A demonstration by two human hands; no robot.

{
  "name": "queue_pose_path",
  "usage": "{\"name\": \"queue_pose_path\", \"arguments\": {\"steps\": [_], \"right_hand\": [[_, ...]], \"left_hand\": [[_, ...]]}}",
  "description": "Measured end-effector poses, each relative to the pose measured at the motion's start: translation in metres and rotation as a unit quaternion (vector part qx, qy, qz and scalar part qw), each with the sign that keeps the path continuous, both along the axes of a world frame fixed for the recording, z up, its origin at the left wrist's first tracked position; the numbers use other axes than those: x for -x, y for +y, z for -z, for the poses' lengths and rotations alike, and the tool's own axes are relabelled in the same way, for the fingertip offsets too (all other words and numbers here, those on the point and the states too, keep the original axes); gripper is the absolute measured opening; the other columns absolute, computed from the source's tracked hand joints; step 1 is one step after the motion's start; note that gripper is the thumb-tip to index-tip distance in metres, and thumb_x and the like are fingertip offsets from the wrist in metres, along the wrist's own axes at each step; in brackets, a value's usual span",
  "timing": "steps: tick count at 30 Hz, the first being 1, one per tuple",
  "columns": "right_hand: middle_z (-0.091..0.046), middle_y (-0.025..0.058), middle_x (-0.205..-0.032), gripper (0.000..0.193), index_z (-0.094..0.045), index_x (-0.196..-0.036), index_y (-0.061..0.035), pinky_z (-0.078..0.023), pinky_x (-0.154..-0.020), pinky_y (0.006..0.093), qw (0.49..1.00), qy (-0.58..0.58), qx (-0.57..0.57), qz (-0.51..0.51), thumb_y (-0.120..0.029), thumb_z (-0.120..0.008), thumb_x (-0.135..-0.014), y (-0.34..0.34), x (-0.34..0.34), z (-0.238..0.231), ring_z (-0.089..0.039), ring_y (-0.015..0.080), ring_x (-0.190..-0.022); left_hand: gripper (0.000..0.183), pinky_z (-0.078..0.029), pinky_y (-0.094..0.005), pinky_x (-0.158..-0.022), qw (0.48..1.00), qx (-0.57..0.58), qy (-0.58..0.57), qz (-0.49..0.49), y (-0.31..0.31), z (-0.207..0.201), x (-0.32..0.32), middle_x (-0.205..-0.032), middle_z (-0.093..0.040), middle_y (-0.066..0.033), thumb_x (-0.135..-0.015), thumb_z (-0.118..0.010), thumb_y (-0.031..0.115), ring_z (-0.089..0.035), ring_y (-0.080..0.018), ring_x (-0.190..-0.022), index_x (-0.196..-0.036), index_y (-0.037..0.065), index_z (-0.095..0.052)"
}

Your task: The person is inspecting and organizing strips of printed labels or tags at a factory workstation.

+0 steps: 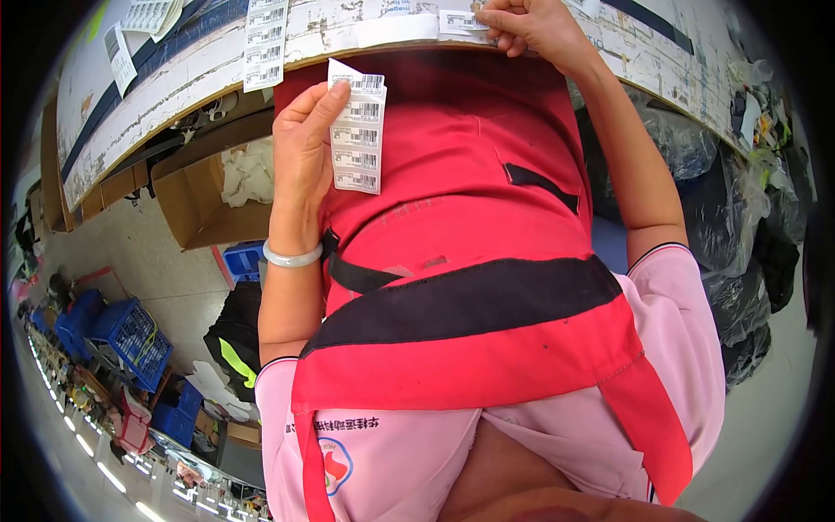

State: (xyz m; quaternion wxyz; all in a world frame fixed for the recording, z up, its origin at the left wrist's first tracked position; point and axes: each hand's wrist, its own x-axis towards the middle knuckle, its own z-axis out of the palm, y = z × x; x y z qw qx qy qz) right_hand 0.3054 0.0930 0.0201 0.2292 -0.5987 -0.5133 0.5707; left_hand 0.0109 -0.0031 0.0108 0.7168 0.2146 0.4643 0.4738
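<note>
In my left hand (304,130) is a strip of white barcode labels (357,139), pinched near its upper end between thumb and fingers. The strip hangs down in front of my red apron (461,130), below the table edge. My right hand (531,30) is over the worn white table (330,30), its thumb and fingertips closed at the right end of a small barcode label (464,22). Whether that label is gripped or only pressed is hard to tell. Just left of it, touching or nearly so, lies a blank white strip (396,30).
Another barcode label strip (265,43) hangs over the table edge, and more label sheets (152,16) lie at the far left. Below the table stands an open cardboard box (196,204) with white material. Clear plastic bags (722,200) are piled at right; blue crates (130,339) stand at left.
</note>
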Motion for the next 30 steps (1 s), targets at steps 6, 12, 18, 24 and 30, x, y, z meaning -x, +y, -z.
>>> {"name": "queue_pose_path", "arguments": {"steps": [6, 12, 18, 24, 30], "right_hand": [[-0.063, 0.0050, -0.067, 0.015, -0.065, -0.085, 0.0012, -0.049, -0.046, 0.0214, 0.999, -0.025, -0.024, 0.005, -0.013, -0.065, -0.088, -0.002, 0.006, -0.005, -0.059, 0.0090, -0.054], [-0.063, 0.0048, -0.067, 0.015, -0.065, -0.087, 0.0008, -0.049, -0.047, 0.0213, 0.989, -0.104, -0.102, -0.025, -0.014, -0.063, -0.089, -0.008, 0.013, -0.011, -0.060, 0.0092, -0.055], [-0.063, 0.0041, -0.071, 0.015, -0.064, -0.092, -0.0004, -0.050, -0.050, 0.0216, 0.998, 0.005, -0.008, 0.062, -0.016, -0.063, -0.091, -0.010, -0.006, -0.017, -0.059, 0.0091, -0.056], [-0.062, 0.0029, -0.066, 0.013, -0.064, -0.087, -0.0005, -0.047, -0.050, 0.0223, 0.954, -0.075, -0.231, 0.177, -0.014, -0.066, -0.087, 0.020, -0.108, -0.014, -0.057, 0.0090, -0.054], [-0.062, 0.0085, -0.065, 0.032, -0.063, -0.091, -0.0019, -0.049, -0.056, 0.0316, 0.891, -0.361, -0.227, 0.157, -0.025, -0.076, -0.073, 0.029, -0.119, 0.029, -0.060, 0.0175, -0.056]], "left_hand": [[0.016, -0.052, -0.0225, -0.065, 1.000, -0.004, -0.003, -0.001, 0.000, 0.001, 0.000, -0.086, -0.071, -0.0072, -0.087, -0.069, 0.011, -0.066, -0.0111, -0.072, -0.097, -0.001, -0.068], [0.015, -0.052, -0.0228, -0.065, 1.000, -0.001, 0.010, 0.001, 0.001, 0.001, -0.003, -0.086, -0.070, -0.0071, -0.088, -0.069, 0.011, -0.065, -0.0108, -0.072, -0.097, -0.001, -0.068], [0.014, -0.051, -0.0219, -0.067, 1.000, -0.023, -0.005, -0.010, -0.006, 0.007, 0.002, -0.088, -0.070, -0.0068, -0.089, -0.067, 0.010, -0.065, -0.0104, -0.075, -0.098, -0.002, -0.067], [0.013, -0.052, -0.0213, -0.066, 1.000, -0.008, 0.015, -0.001, -0.002, 0.007, 0.006, -0.089, -0.070, -0.0066, -0.093, -0.060, 0.011, -0.066, -0.0097, -0.074, -0.098, 0.001, -0.066], [0.012, -0.051, -0.0213, -0.067, 1.000, -0.024, 0.014, -0.006, 0.000, 0.008, -0.001, -0.089, -0.070, -0.0058, -0.091, -0.063, 0.009, -0.065, -0.0092, -0.075, -0.099, 0.000, -0.067]]}}
